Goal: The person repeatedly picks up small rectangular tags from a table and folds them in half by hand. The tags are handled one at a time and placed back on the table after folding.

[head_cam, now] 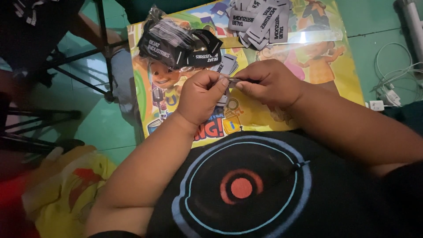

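While the left hand (202, 98) and right hand (269, 83) meet over the cartoon-printed mat (343, 75), both pinch one small grey woven label (238, 81), apparently folded. Just beyond lie a clear bag of labels (169, 42) and a loose label pile (260, 20).

shirt (308, 194): black, short-sleeved
shirt print (241, 187): red disc at centre, ringed by a thin teal circle and a wider pale-blue band
arms: bare either side of the print
hands: bare, no rings
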